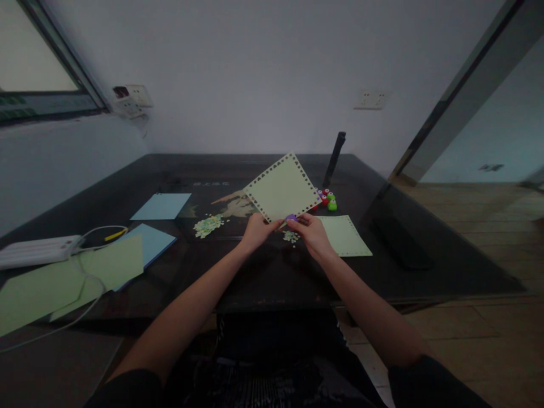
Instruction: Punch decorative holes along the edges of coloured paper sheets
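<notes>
My left hand (256, 228) pinches the lower corner of a pale green paper square (283, 188) whose edges carry rows of punched holes. The sheet is raised and tilted like a diamond over the dark table (263, 272). My right hand (311, 231) is closed on a small purple paper punch (291, 217) set against the same corner. Beneath the punch lies a small heap of green paper bits (290, 236). A second punched green sheet (345, 236) lies flat just right of my right hand.
Small red and green punches (327, 200) sit behind the sheet beside a leaning black bar (335, 159). A pile of paper bits (208, 225) lies to the left. Blue sheets (162, 205), green sheets (63, 282) and a white power strip (38, 249) with cables occupy the table's left side.
</notes>
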Available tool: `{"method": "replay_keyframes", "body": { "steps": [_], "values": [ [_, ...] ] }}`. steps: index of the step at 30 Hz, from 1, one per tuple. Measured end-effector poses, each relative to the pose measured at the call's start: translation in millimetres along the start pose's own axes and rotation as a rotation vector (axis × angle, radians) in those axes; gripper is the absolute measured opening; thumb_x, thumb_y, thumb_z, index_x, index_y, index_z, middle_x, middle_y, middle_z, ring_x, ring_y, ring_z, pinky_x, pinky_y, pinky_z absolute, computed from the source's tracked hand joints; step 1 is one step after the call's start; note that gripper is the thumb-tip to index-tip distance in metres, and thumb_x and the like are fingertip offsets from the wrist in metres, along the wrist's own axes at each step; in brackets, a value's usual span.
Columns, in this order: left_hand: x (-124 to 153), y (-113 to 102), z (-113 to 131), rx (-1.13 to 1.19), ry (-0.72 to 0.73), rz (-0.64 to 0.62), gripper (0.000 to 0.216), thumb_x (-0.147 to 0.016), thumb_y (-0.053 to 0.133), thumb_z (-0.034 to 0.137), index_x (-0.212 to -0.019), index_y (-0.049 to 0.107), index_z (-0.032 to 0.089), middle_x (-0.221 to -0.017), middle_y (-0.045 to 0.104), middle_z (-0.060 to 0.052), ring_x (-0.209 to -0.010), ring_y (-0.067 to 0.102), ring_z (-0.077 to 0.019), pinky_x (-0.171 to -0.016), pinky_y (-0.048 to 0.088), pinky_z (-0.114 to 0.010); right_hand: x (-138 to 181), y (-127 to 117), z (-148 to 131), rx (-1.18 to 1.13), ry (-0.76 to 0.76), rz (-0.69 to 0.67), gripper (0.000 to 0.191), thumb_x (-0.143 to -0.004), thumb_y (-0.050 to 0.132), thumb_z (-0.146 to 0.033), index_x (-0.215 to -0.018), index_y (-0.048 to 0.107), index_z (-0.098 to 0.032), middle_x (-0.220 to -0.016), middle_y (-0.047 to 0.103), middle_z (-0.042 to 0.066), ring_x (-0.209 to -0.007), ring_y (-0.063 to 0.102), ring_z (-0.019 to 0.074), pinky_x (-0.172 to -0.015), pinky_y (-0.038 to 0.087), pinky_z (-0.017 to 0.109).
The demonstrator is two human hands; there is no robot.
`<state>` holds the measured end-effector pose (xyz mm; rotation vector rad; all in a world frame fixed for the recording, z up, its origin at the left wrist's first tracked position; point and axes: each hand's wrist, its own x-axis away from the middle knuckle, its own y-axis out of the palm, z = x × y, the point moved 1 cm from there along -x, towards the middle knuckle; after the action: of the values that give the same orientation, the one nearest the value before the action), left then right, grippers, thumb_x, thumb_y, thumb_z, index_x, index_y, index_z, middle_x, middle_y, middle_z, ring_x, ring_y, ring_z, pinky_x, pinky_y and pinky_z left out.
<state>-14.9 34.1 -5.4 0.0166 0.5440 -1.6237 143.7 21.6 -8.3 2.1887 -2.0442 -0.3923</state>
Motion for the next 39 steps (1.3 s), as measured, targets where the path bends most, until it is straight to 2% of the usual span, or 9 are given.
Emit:
{"method": "replay_keyframes", "body": {
  "steps": [12,24,30,39],
  "values": [
    [-0.1,1.4,-3.3,-0.068,0.006,-0.004,0.023,-0.074,0.064,0.027,-0.083,0.071,0.008,-0.080,0.072,-0.011,-0.071,0.065,-0.0194,-0.066,0.050,-0.028,-2.1,-2.1,4.1,0.030,-0.027,0.010,0.034,-0.054,0.080,-0.033,-0.081,0.068,-0.017,-0.080,0.070,0.005,-0.075,0.064,0.0188,-0.079,0.048,0.036],
    [0.9,2.4,-4.1,-0.137,0.001,0.009,0.022,-0.075,0.064,0.027,-0.079,0.071,0.007,-0.076,0.072,-0.011,-0.069,0.065,-0.0197,-0.063,0.049,-0.026,-4.2,-4.3,5.9,0.038,-0.040,-0.007,0.034,-0.054,0.080,-0.033,-0.082,0.067,-0.017,-0.085,0.071,0.006,-0.081,0.065,0.0206,-0.083,0.048,0.037],
    [0.9,3.0,-5.3,-0.149,0.025,0.019,0.024,-0.074,0.064,0.028,-0.085,0.070,0.007,-0.085,0.073,-0.011,-0.076,0.066,-0.0203,-0.069,0.050,-0.027,-3.9,-4.8,3.9,0.033,-0.047,-0.012,0.035,-0.053,0.080,-0.034,-0.081,0.067,-0.017,-0.085,0.071,0.006,-0.080,0.065,0.0199,-0.083,0.047,0.036],
    [2.5,5.3,-2.2,-0.199,0.028,0.033,0.028,-0.077,0.060,0.032,-0.087,0.069,0.008,-0.086,0.072,-0.012,-0.077,0.066,-0.0211,-0.070,0.051,-0.030,-6.9,-7.2,6.1,0.008,-0.018,-0.039,0.036,-0.052,0.081,-0.035,-0.080,0.068,-0.017,-0.081,0.071,0.005,-0.077,0.064,0.0196,-0.080,0.048,0.036]
  ]
}}
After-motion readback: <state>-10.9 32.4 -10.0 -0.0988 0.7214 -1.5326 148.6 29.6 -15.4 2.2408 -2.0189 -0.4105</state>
